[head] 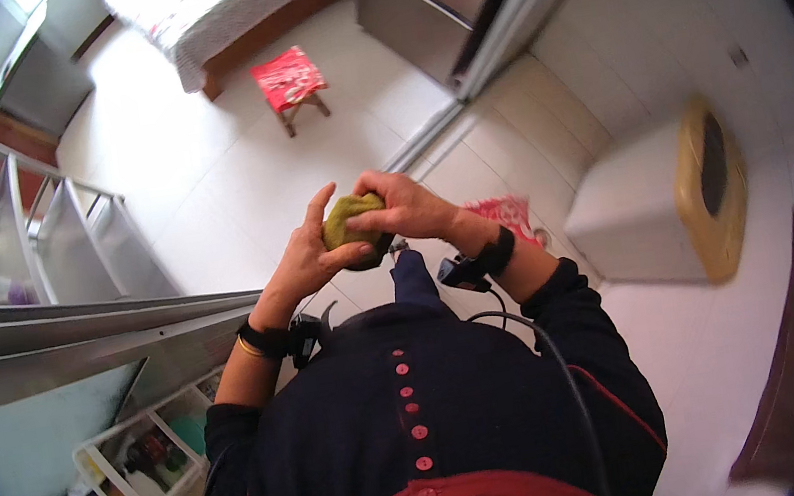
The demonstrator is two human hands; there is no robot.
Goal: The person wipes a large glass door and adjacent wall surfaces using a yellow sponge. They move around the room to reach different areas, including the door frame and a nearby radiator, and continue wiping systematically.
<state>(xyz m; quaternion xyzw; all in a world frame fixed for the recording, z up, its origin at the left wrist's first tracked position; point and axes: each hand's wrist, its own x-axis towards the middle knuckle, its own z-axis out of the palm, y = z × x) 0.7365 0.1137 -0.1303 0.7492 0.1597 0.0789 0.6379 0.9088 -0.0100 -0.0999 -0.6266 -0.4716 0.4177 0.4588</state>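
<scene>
Between my two hands, at the middle of the view, is a bunched olive-green cloth. My right hand grips it from above and the right, its thumb pressed across the fabric. My left hand supports it from the left, with the thumb under it and the index finger raised off it. A dark part shows beneath the cloth; whether it belongs to the cloth or is a separate object, I cannot tell. Both wrists wear black straps with small devices.
A stool with a red patterned cover stands ahead, near a bed. A sliding-door track crosses the floor. Metal shelving is at left, a plastic rack at lower left. At right stands a white washing machine or bin with a yellow-framed lid.
</scene>
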